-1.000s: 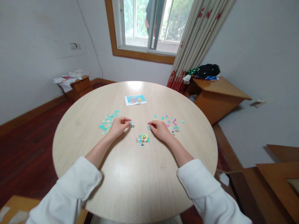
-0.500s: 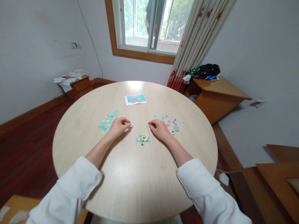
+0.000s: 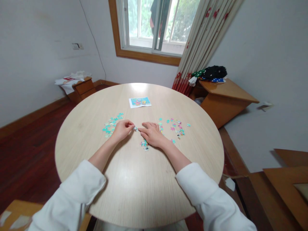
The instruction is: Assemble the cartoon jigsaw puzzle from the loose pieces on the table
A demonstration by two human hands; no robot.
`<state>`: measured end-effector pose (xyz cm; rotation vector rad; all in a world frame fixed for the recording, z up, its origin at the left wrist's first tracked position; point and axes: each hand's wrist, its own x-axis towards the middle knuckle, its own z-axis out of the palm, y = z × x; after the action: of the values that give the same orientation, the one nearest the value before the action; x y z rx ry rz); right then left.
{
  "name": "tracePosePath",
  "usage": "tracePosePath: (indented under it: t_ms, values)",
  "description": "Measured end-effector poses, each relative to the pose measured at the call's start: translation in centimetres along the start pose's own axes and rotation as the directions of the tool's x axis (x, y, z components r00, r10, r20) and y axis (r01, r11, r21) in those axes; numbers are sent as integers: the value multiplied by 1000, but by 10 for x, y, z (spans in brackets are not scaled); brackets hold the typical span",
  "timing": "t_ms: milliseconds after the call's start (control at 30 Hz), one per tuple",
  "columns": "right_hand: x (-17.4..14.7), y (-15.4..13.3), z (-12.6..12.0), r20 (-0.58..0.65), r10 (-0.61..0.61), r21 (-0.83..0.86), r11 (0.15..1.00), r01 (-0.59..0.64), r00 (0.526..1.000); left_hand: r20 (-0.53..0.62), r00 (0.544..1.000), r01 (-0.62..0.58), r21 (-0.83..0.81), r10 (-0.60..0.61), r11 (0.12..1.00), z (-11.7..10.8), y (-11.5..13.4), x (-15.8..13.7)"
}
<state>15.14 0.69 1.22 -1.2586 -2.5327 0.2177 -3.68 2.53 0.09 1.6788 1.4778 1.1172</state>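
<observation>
L to R on the rd. table [image 3: 141, 186]: loose teal pcs. [image 3: 107, 130] lie by the L hand [image 3: 122, 130], its thumb and fingertips pinched on the edge of a small puzzle pc. [image 3: 136, 129], too tiny to tell which way it points. Beyond, a pic. sheet [image 3: 140, 102] lies w/ its long axis approx. L–R. Nearer, a part-built section [image 3: 144, 144] sits partly under the R hand [image 3: 151, 134], long axis hidden; that hand is flat, fingers extended, one tip at the small pc. Farther R, pink and teal pcs. [image 3: 180, 127] are scattered.
</observation>
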Motion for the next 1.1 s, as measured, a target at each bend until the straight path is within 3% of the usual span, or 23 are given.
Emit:
tracePosePath:
  t_ms: [233, 467, 633, 833, 1100]
  values:
    - [1, 10, -2, -107, 66, 47, 997, -61, 992, 20, 1000, 6, 20, -7, 1000, 0, 6, -2]
    - [1, 5, -1, 6, -21, 49, 999, 21, 1000, -64, 998, -22, 63, 26, 998, -1, 8, -1]
    - [1, 7, -3, -49, -11, 79, 997, 15, 999, -55, 998, -10, 61, 13, 998, -1, 7, -1]
    - [-1, -1, -3, 36, -148, 79, 986, 144, 988, -63, 997, -37, 69, 41, 997, -2, 1, 1]
    - [1, 10, 0, -5, -34, 53, 998, 35, 999, 5, 1000, -9, 13, 9, 1000, 1, 0, 1]
